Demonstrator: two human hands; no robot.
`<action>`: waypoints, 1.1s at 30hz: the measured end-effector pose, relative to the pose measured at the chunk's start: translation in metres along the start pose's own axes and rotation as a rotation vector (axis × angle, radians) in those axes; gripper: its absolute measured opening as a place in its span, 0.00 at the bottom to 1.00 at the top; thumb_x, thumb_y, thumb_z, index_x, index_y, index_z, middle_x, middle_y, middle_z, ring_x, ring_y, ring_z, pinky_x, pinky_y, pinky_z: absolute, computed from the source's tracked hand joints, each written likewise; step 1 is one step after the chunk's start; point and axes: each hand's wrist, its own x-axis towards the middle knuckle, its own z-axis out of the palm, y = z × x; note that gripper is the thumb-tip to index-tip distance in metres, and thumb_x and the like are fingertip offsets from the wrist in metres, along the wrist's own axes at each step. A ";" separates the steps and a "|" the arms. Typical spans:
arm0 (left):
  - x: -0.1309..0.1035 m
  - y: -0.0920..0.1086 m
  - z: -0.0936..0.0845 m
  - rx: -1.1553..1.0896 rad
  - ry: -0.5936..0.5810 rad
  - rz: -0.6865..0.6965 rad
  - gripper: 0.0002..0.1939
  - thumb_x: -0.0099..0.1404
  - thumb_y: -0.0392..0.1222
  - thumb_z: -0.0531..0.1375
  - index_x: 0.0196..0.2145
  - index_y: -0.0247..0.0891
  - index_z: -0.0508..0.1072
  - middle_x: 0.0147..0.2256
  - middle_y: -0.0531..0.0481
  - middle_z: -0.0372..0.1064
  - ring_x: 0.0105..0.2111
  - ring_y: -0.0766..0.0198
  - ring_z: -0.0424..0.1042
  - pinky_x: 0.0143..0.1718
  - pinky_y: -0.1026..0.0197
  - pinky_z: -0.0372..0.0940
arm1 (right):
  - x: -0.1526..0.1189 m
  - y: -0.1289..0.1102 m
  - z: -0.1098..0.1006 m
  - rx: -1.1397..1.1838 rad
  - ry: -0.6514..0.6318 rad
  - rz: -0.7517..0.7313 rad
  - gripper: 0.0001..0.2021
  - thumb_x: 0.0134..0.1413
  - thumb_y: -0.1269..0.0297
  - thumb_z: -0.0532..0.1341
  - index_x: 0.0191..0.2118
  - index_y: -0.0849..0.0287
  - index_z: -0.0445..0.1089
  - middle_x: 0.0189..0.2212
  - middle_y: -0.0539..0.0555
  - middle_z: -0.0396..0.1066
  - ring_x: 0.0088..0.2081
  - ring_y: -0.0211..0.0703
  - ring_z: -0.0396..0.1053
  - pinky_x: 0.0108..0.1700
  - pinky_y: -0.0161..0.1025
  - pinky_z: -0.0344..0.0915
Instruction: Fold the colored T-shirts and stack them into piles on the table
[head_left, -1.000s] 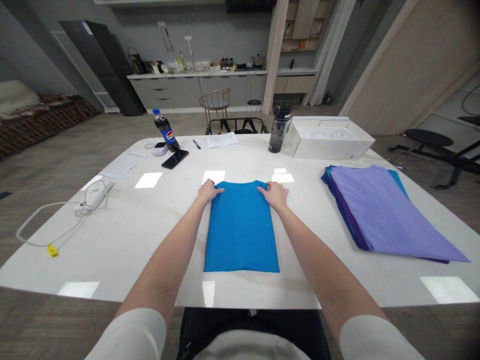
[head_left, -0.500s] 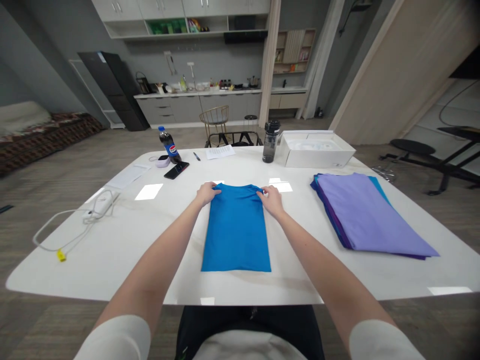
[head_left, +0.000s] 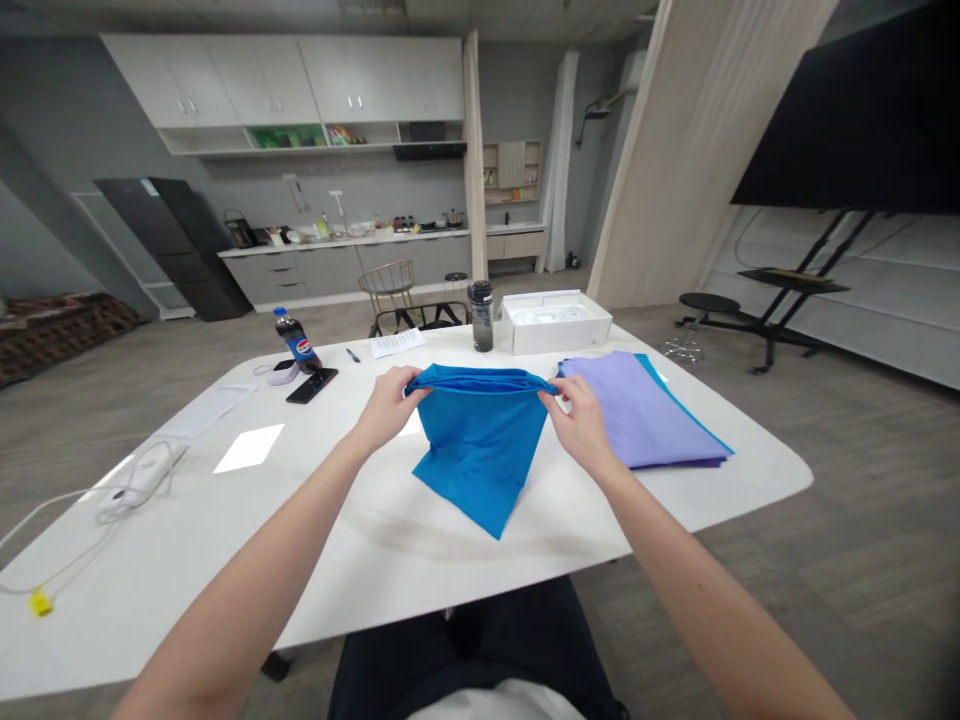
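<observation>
So from my end, both hands are well apart, each one pinching a top corner of the blue cloth [head_left: 480, 440] between thumb and fingers: left hand [head_left: 388, 406] on one corner, right hand [head_left: 580, 414] on the other. The cloth is strung between them over the white table [head_left: 405, 570]. My main worry is a corner slipping, because I can see several layers bunched along that top edge and a light pinch might not catch them all; then it'd sag and the layers could slide out of line. Other one: the right hand is right near the purple cloth [head_left: 652, 410] on the pile beside it, so a low sideways sweep could knock that askew. As for looks, it's plain bright blue, soft, a bit wrinkled in the middle, with the bottom hanging crooked, one corner pointing toward the body. Can't tell if that corner touches the table.
</observation>
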 end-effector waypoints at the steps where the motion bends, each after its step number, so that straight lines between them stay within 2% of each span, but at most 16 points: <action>1: -0.001 0.014 0.004 -0.022 0.013 0.039 0.10 0.67 0.49 0.58 0.39 0.42 0.75 0.38 0.49 0.74 0.42 0.56 0.70 0.49 0.56 0.64 | -0.005 -0.002 -0.018 -0.010 0.028 0.005 0.11 0.65 0.54 0.59 0.42 0.54 0.74 0.35 0.55 0.70 0.38 0.48 0.67 0.44 0.45 0.65; 5: 0.002 0.071 0.022 -0.167 0.054 0.136 0.11 0.68 0.50 0.57 0.38 0.42 0.74 0.37 0.49 0.73 0.40 0.57 0.69 0.48 0.56 0.64 | -0.017 -0.007 -0.090 -0.061 0.154 -0.004 0.10 0.65 0.54 0.60 0.41 0.53 0.74 0.33 0.53 0.69 0.37 0.47 0.66 0.44 0.46 0.66; 9: 0.015 0.129 0.047 -0.366 0.085 0.135 0.12 0.68 0.51 0.59 0.39 0.42 0.76 0.35 0.52 0.72 0.37 0.60 0.67 0.43 0.59 0.64 | -0.011 -0.004 -0.156 -0.142 0.258 -0.034 0.08 0.64 0.55 0.62 0.40 0.52 0.74 0.33 0.52 0.69 0.36 0.46 0.66 0.42 0.45 0.66; 12: 0.029 0.169 0.070 -0.548 0.061 0.103 0.12 0.66 0.52 0.63 0.37 0.41 0.77 0.31 0.53 0.71 0.33 0.63 0.66 0.38 0.61 0.62 | 0.007 0.011 -0.200 -0.211 0.308 -0.036 0.09 0.64 0.53 0.63 0.40 0.52 0.75 0.33 0.52 0.69 0.35 0.45 0.66 0.40 0.45 0.66; 15: 0.048 0.204 0.093 -0.746 -0.012 0.070 0.12 0.64 0.52 0.65 0.35 0.41 0.77 0.29 0.54 0.70 0.30 0.64 0.65 0.34 0.62 0.62 | 0.032 0.033 -0.238 -0.250 0.346 -0.034 0.12 0.63 0.50 0.63 0.41 0.53 0.76 0.35 0.53 0.71 0.34 0.44 0.67 0.39 0.45 0.67; 19: 0.093 0.238 0.124 -0.982 -0.094 0.033 0.14 0.61 0.52 0.68 0.35 0.39 0.77 0.29 0.53 0.71 0.29 0.65 0.67 0.30 0.63 0.62 | 0.079 0.078 -0.270 -0.240 0.368 -0.024 0.15 0.63 0.46 0.63 0.42 0.53 0.77 0.39 0.54 0.72 0.34 0.43 0.69 0.37 0.44 0.68; 22: 0.144 0.235 0.168 -1.018 -0.059 -0.021 0.14 0.60 0.52 0.68 0.34 0.37 0.77 0.29 0.53 0.71 0.29 0.65 0.68 0.31 0.63 0.63 | 0.122 0.134 -0.267 -0.236 0.347 -0.002 0.18 0.63 0.45 0.62 0.43 0.54 0.76 0.38 0.54 0.72 0.36 0.44 0.70 0.39 0.45 0.69; 24: 0.178 0.217 0.212 -0.948 -0.049 -0.087 0.15 0.63 0.52 0.66 0.35 0.37 0.77 0.30 0.51 0.72 0.32 0.63 0.70 0.34 0.62 0.65 | 0.144 0.181 -0.246 -0.262 0.287 0.070 0.19 0.64 0.45 0.61 0.46 0.55 0.76 0.38 0.54 0.72 0.38 0.46 0.70 0.43 0.47 0.69; 26: 0.201 0.188 0.264 -0.776 -0.064 -0.192 0.15 0.65 0.50 0.63 0.43 0.36 0.76 0.40 0.47 0.75 0.40 0.58 0.74 0.41 0.59 0.67 | 0.152 0.229 -0.211 -0.327 0.180 0.213 0.20 0.64 0.46 0.60 0.49 0.56 0.75 0.41 0.57 0.72 0.42 0.50 0.71 0.48 0.49 0.68; 28: 0.208 0.156 0.313 -0.477 -0.034 -0.371 0.21 0.66 0.47 0.62 0.54 0.37 0.71 0.53 0.39 0.71 0.52 0.52 0.72 0.50 0.54 0.66 | 0.142 0.270 -0.171 -0.445 0.004 0.440 0.25 0.59 0.48 0.65 0.57 0.56 0.71 0.50 0.63 0.71 0.50 0.58 0.69 0.53 0.54 0.65; 30: 0.199 0.127 0.353 -0.242 -0.096 -0.470 0.27 0.68 0.48 0.61 0.61 0.36 0.65 0.62 0.32 0.63 0.61 0.45 0.65 0.56 0.49 0.63 | 0.120 0.299 -0.139 -0.538 -0.220 0.678 0.36 0.52 0.49 0.71 0.64 0.56 0.65 0.58 0.68 0.65 0.57 0.66 0.66 0.56 0.57 0.62; 32: 0.181 0.105 0.378 -0.188 -0.179 -0.449 0.27 0.70 0.52 0.57 0.62 0.37 0.63 0.63 0.32 0.62 0.62 0.46 0.65 0.57 0.49 0.62 | 0.095 0.317 -0.122 -0.543 -0.350 0.755 0.37 0.55 0.49 0.69 0.67 0.56 0.61 0.63 0.70 0.60 0.60 0.67 0.63 0.57 0.56 0.60; 33: 0.172 0.098 0.385 -0.194 -0.205 -0.415 0.27 0.71 0.53 0.56 0.62 0.38 0.64 0.62 0.34 0.63 0.61 0.48 0.66 0.56 0.50 0.62 | 0.084 0.322 -0.121 -0.531 -0.372 0.748 0.36 0.58 0.49 0.66 0.67 0.57 0.60 0.64 0.70 0.59 0.61 0.66 0.63 0.58 0.55 0.60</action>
